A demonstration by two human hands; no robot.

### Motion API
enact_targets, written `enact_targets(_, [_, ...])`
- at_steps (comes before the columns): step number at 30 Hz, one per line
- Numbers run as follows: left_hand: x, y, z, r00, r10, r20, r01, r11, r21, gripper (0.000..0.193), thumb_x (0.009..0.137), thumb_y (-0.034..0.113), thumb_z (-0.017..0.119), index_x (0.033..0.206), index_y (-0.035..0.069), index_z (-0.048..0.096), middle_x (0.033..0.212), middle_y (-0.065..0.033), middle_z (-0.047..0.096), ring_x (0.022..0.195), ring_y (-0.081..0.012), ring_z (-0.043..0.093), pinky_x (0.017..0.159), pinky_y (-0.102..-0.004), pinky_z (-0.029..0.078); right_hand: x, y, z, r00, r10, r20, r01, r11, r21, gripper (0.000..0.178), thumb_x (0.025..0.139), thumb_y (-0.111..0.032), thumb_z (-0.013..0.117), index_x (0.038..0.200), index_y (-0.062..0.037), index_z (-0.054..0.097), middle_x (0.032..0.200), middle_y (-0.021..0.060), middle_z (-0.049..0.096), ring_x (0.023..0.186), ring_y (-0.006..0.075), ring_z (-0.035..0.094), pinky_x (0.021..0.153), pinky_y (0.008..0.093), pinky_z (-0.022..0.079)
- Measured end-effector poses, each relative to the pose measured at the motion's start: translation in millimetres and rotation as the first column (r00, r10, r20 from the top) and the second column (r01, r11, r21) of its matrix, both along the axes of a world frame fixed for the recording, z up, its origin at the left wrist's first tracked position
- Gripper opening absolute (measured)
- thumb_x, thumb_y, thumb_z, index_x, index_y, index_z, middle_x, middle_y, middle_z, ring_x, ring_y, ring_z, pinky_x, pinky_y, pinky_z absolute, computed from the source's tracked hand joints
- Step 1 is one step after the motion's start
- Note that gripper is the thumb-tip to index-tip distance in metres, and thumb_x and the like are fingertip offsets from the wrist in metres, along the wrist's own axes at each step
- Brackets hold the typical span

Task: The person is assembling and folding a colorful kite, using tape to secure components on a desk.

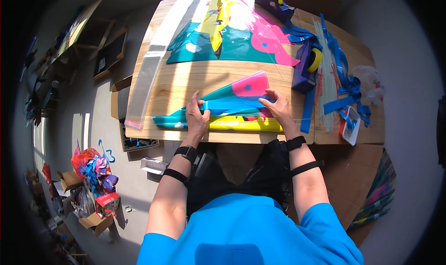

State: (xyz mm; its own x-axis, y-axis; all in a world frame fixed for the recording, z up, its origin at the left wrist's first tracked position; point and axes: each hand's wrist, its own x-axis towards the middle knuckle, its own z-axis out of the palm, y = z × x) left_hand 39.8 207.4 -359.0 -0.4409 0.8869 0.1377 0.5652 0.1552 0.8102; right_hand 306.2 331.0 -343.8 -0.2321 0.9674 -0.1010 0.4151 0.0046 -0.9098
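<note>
In the lower middle of the table lies a folded, printed plastic sheet [248, 123] in teal, pink and yellow, a thin rod along its near edge. A blue ribbon [230, 106] stretches flat across it. My left hand [197, 117] is closed at the ribbon's left end, the thumb pressed to it and the other fingers partly hidden. At its right end, my right hand [279, 108] pinches the ribbon between thumb and fingers, just above the sheet.
Another printed sheet [241, 42] covers the table's far side. Clear plastic sleeves [151, 84] lie along the left edge. Two tape dispensers [304, 72], thin rods [325, 79] and loose blue ribbons [341, 105] are on the right, near a white-lined tray [350, 131]. Boxes [121, 95] stand left of the table.
</note>
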Motion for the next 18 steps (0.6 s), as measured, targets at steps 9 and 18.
enact_targets(9, [-5, -1, -5, 0.999, -0.023, -0.023, 0.023, 1.0, -0.005, 0.067, 0.075, 0.004, 0.06, 0.14, 0.005, 0.043, 0.094, -0.0092, 0.061, 0.095, -0.0279, 0.054, 0.093, -0.0413, 0.041, 21, 16, -4, 0.982, 0.168, 0.082, -0.166, 0.986, -0.034, 0.022, 0.079, -0.008, 0.073, 0.1, -0.0022, 0.07, 0.082, 0.0086, 0.071, 0.073, 0.0133, 0.065, 0.07, 0.0284, 0.052])
enact_targets(18, [-6, -2, -6, 0.998, -0.047, -0.044, 0.046, 0.999, -0.005, 0.066, 0.074, 0.002, 0.06, 0.138, 0.005, 0.044, 0.099, -0.0087, 0.062, 0.098, -0.029, 0.054, 0.096, -0.0416, 0.039, 22, 15, -12, 0.978, 0.101, 0.183, -0.1, 0.995, -0.013, 0.016, 0.078, -0.015, 0.074, 0.088, -0.0023, 0.072, 0.077, 0.0106, 0.071, 0.071, 0.0161, 0.067, 0.068, 0.0309, 0.052])
